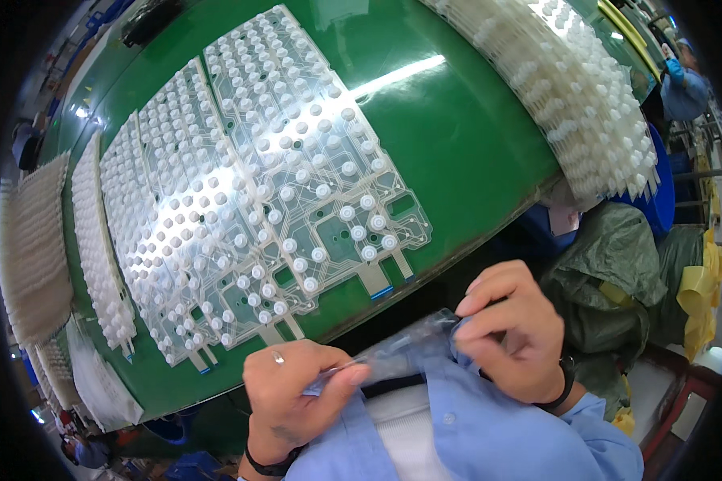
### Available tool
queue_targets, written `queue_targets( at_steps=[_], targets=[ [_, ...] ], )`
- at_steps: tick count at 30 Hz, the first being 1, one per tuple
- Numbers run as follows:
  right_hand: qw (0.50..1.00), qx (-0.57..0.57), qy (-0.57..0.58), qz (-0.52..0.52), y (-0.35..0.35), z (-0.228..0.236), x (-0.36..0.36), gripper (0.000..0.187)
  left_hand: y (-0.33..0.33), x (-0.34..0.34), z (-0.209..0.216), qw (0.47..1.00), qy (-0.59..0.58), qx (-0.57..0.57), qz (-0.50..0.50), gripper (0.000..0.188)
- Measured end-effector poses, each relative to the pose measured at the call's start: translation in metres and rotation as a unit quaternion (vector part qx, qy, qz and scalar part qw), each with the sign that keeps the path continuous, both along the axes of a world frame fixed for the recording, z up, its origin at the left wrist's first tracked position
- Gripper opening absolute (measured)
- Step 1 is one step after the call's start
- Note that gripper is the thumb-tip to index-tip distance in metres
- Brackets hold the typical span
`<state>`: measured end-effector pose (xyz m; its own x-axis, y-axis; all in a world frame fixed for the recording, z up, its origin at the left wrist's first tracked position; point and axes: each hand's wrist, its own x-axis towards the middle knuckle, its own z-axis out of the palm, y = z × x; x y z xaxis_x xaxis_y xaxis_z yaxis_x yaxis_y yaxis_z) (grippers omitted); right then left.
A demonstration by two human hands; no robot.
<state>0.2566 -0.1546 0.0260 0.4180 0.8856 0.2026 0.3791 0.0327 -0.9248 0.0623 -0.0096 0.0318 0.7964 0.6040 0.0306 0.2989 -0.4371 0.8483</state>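
A strip of clear, crinkled plastic film (409, 346) stretches between my hands in front of my chest, off the table's near edge. My left hand (298, 386), with a ring on one finger, pinches its left end between thumb and bent fingers. At the other end my right hand (515, 335) grips it, fingers curled and slightly blurred. Whether the film is a bag or a single sheet I cannot tell. Beyond my hands, clear keyboard membrane sheets (329, 172) with white rubber domes and printed traces lie overlapping on the table, their tails toward me.
The green table (457, 152) has its near edge just beyond my hands. Tall stacks of domed sheets stand at the right (569, 88) and far left (32, 248). A grey-green plastic bag (610, 268) and a blue bin (662, 188) are at the right. Another person (683, 88) is at far right.
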Motion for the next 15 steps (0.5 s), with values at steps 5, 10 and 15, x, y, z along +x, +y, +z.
queue_targets(
  at_steps=[5,10,15],
  targets=[
    [0.996,0.001,0.085,-0.025,0.012,-0.010,0.015,0.020,0.016,0.008,-0.002,0.999,-0.006,0.034,0.003,0.015],
    [0.998,-0.027,0.029,0.042,0.026,-0.005,-0.001,0.034,0.013,0.009,-0.007,1.000,-0.023,0.005,0.010,0.014],
    [0.993,-0.071,0.078,0.058,0.021,-0.006,-0.009,0.027,0.008,0.006,-0.009,0.998,-0.054,0.031,0.004,0.015]
  ],
)
